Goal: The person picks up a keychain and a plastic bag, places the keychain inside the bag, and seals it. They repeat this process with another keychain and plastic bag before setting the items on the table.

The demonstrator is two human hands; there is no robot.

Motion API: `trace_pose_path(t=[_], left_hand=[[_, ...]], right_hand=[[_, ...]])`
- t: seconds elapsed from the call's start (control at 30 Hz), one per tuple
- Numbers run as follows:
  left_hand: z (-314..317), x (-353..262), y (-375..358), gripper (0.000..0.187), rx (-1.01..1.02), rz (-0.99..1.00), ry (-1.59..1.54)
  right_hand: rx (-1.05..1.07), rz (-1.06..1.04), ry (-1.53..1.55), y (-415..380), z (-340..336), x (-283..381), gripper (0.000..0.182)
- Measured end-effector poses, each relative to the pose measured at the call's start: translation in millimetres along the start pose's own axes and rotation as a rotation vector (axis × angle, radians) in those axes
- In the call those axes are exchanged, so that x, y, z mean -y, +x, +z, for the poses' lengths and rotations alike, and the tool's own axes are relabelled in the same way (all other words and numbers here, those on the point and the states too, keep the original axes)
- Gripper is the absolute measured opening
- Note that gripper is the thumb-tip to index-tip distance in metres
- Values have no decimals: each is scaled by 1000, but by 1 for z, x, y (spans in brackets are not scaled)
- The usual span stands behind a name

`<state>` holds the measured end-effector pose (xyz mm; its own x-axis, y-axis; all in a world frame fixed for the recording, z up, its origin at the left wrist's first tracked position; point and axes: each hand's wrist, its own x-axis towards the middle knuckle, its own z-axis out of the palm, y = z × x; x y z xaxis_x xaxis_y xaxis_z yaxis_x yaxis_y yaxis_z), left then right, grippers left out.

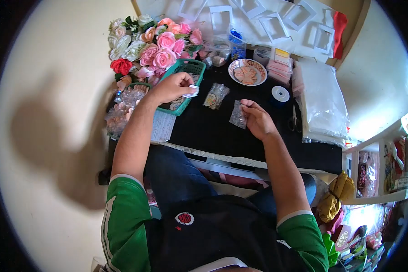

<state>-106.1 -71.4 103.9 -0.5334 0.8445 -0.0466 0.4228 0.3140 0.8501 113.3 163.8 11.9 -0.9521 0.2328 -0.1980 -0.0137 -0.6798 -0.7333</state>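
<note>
Over the right rim of a green basket [182, 109], my left hand [174, 87] pinches a small white piece [191, 91]. Small flat pieces lie inside the basket, partly hidden by that hand. My right hand [257, 119] holds a small clear plastic bag [238, 115] by its right side, above the black cloth [213, 131]. Between the hands, another clear packet [216, 96] with small items in it lies on the cloth.
Behind are a plate [248, 72] of pinkish pieces, a tub of blue items [237, 44] and flowers [156, 50]. To the right lie a spool [280, 94], scissors [294, 120] and plastic sheets [322, 102]. A basket of wrapped pieces [122, 111] stands far left.
</note>
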Motion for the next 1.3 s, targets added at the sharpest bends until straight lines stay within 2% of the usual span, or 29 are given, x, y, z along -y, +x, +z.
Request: trace_pose_path(t=[0.03,0.1,0.17,0.33,0.47,0.6,0.67,0.7,0.83,0.9,1.07,1.3], left_hand=[[18,-8,2,22,-11,45,-117],[49,-29,2,23,54,-52,-322],[85,-26,12,24,81,-64,-522],[147,-12,30,38,128,-117,-562],[157,0,32,47,-1,-73,-489],[164,-4,20,48,-74,-47,-550],[166,-3,18,46,-34,-173,-610],[167,-2,17,46,-32,-174,-611],[172,4,14,34,-73,-89,-574],[174,6,11,30,-156,-82,-631],[172,14,11,16,-191,-73,-801],[175,23,12,17,-160,0,-807]], right_hand=[[25,3,-1,1,-3,0,19],[23,-12,-20,0,-2,-2,19],[31,-17,-69,0,0,-2,20],[96,-49,-87,0,-5,-6,25],[66,-38,-48,0,-8,-6,18],[41,-51,-31,2,-6,-5,15],[38,-45,-16,2,-6,-6,15],[42,-48,-31,2,-5,-6,14],[57,-74,-14,3,-8,-9,13],[48,-81,-16,2,-7,-8,15],[30,-93,27,0,-7,-7,16],[-20,-110,113,7,-19,-11,15]])
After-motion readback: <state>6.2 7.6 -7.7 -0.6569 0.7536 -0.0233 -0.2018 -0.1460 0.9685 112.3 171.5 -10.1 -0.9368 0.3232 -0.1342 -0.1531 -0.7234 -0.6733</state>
